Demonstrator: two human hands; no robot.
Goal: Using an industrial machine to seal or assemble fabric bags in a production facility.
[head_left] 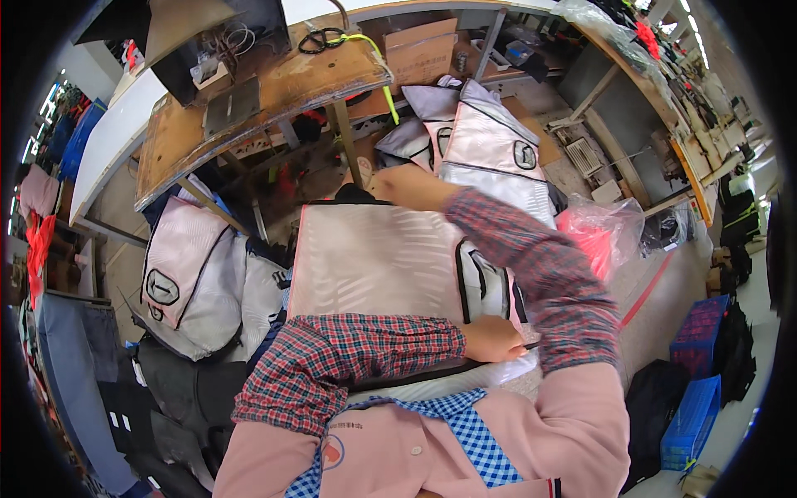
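Observation:
A pale pink and white fabric bag (378,261) with black edging lies across my lap, its flat panel facing up. My left hand (496,340) is closed at the bag's right side, pinching the end of a black strip along its near edge. My right arm crosses over from the right, above the bag's far right corner. At the bag's far edge, near a table leg, my right hand (407,186) is smeared by motion. Its fingers are not clear, and a black piece (359,194) lies just beside it.
Similar bags lie at the left (187,270) and beyond the far edge (490,137). A worn wooden table (307,79) stands ahead, with black-handled scissors (320,40) and a lime green cord (374,51) on it. Blue crates (691,423) and a plastic-wrapped pink bundle (594,236) are at right.

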